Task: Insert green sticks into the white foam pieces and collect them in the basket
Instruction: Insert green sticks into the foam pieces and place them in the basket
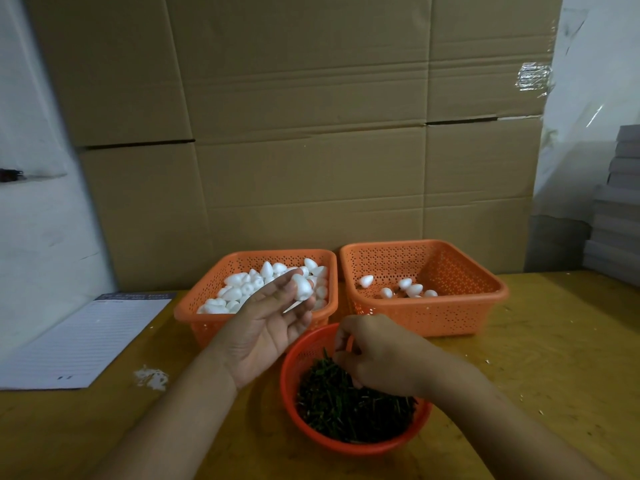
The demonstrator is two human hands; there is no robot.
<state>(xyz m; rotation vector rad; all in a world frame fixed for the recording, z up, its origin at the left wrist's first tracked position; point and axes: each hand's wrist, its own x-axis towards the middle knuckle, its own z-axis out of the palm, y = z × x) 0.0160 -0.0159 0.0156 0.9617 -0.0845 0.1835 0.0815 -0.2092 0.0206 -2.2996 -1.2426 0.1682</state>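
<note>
A white foam piece (302, 287), egg-shaped, sits at the fingertips of a person's left hand (266, 323), which is raised palm-up in front of the left orange basket (194, 317); the thumb and fingers curl round the piece and hold it. That basket, rectangular and perforated, is heaped with more loose white foam pieces (242, 289). The person's right hand (377, 358) reaches down into a round orange bowl-basket (294, 407) at the near edge of the table, its fingers curled among a dense pile of short green sticks (353, 414); whether a stick is actually pinched between the fingers cannot be told from this angle. Just beside the first basket, to its right, stands a second rectangular orange basket (485, 306) holding only a few foam pieces (405, 289) on its floor; any sticks in them are too small to make out. All three containers rest on a yellow-brown wooden table (554, 358). A lined sheet of paper (86, 341) lies at the table's left edge, with a small scatter of white foam crumbs (151, 377) near its lower corner. Large cardboard boxes (294, 133) are stacked as a wall behind the baskets, and a pile of grey flat stock (620, 216) rises at the far right.
</note>
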